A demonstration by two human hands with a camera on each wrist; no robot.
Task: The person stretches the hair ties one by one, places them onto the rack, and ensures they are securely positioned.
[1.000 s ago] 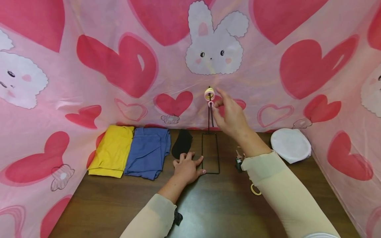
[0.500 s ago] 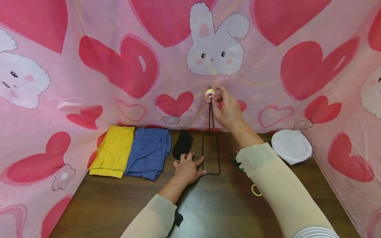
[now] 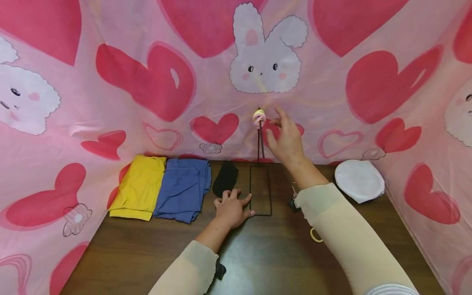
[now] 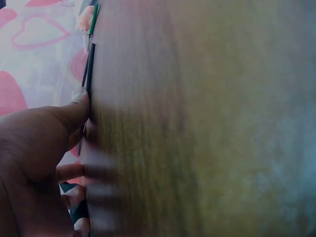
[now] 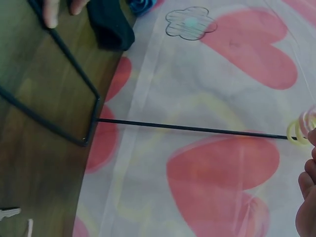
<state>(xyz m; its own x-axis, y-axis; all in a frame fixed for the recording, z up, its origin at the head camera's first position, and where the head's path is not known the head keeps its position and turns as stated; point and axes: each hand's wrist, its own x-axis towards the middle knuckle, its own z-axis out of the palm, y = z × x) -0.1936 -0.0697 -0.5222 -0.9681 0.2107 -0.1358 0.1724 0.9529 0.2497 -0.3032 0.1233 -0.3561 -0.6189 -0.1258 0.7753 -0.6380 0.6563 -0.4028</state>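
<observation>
A black wire stand has a rectangular base on the table and a thin post with an arm near its top. Several yellow and pink coiled rings, like spiral hair ties, hang from that arm. Just right of them is my right hand, thumb and fingers spread apart and holding nothing. In the right wrist view its fingertips overlap the edge of the rings. My left hand rests spread on the table, its thumb at the base's near left corner. Its fingers reach the lower end of a black sock.
Folded yellow cloth and folded blue cloth lie to the left. A bunch of keys and a yellow loop are partly under the right sleeve. At the right stands a round white pouch. A patterned curtain closes the back.
My right hand has raised a small pink ring onto the stand's arm with the others, let go of it and drawn back right. My left hand stays put.
</observation>
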